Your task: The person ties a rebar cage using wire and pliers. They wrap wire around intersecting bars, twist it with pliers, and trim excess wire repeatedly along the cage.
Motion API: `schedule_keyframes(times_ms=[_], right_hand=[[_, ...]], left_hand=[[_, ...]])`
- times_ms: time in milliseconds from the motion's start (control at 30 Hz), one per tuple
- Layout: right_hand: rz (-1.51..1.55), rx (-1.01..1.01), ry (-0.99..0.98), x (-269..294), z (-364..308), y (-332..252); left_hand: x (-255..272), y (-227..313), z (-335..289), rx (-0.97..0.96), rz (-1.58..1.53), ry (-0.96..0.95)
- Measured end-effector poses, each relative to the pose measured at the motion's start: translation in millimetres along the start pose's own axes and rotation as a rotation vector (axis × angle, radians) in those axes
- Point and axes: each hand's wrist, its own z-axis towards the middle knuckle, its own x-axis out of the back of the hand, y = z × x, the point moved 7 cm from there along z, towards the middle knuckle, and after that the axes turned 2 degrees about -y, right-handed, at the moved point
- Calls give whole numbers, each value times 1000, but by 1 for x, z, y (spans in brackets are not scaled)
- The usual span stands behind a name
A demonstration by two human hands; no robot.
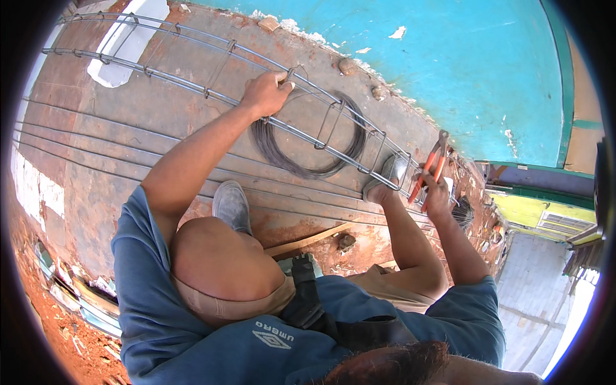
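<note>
A long, narrow rebar cage (206,94) of thin steel bars with rectangular stirrups runs from the far left down to the right. My left hand (266,96) is closed around it near a stirrup, at about the middle. My right hand (436,194) is wrapped round the red handles of a pair of pincers (438,160). Their jaws point up, just beyond the cage's right end. A coil of dark tie wire (276,157) lies on the ground beneath the cage, partly hidden by the bars and my left hand.
Several loose steel bars (96,117) lie side by side, nearer me. My grey shoes (232,206) stand by the bars and the cage end. A wooden strip (308,240) lies between my legs. Stones (346,66) line the foot of a turquoise wall (475,70). Rubble lies at lower left.
</note>
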Motion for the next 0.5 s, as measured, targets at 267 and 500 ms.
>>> schedule_keyframes(times_ms=[267, 500], right_hand=[[567, 70, 178, 59, 69, -85], [726, 310, 274, 91, 45, -136]], left_hand=[[21, 52, -34, -309, 347, 478], [15, 100, -1, -388, -334, -12]])
